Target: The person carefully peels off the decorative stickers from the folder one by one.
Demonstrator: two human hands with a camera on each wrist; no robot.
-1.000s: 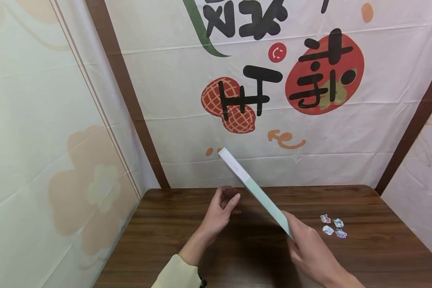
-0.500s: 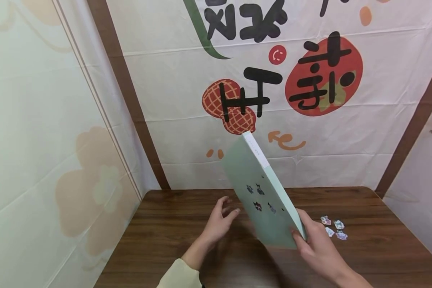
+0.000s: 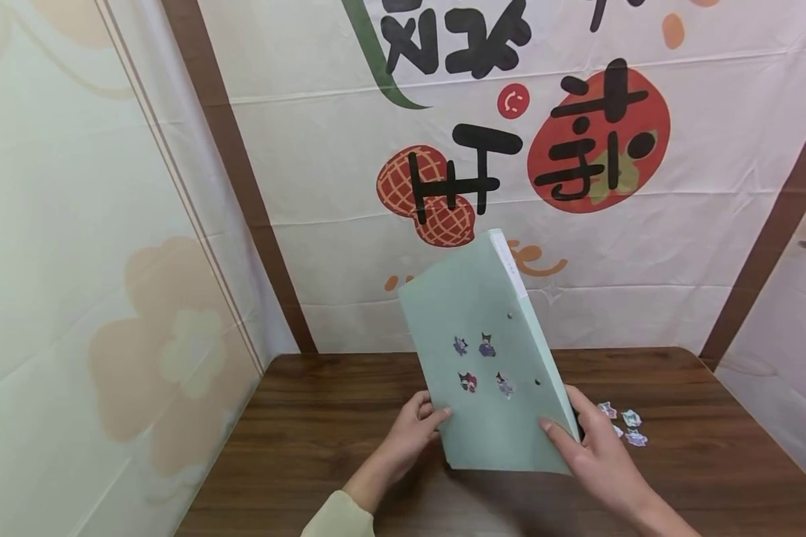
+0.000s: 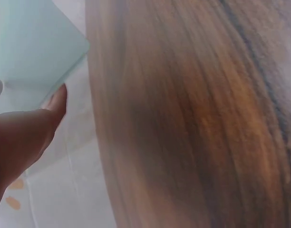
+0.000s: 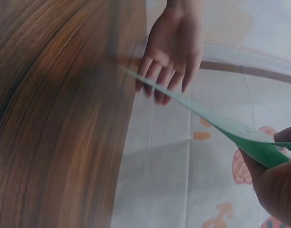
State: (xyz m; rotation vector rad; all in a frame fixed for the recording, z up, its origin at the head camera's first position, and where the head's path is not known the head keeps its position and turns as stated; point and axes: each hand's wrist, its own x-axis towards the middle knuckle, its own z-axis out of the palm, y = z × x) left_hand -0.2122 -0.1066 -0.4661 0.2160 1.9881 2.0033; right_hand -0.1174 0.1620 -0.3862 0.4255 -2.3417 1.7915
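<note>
From the head view, you've swung the green folder (image 3: 490,373) face-on above the table (image 3: 309,432); right hand (image 3: 598,462) grips its lower corner, left hand (image 3: 413,429) now touches its edge with relaxed fingers. Four stickers (image 3: 481,364) show, no readable writing. Left wrist: fingertip (image 4: 57,97) at the folder (image 4: 31,42). Right wrist: folder edge-on (image 5: 207,116).

The head camera is looking forward and down from above the person's arms, taking in the whole wooden table (image 3: 349,440), the printed cloth backdrop (image 3: 349,179) behind it, and both hands at middle distance. The left wrist camera is sitting very close to the left hand (image 4: 19,137), looking along the table toward the cloth, with a corner of the pale green folder (image 4: 33,45) showing. The right wrist camera is looking across the table from beside the right hand (image 5: 278,183), facing the left hand edge-on along the folder. All three views are sharing the folder, the tabletop and the backdrop.
</note>
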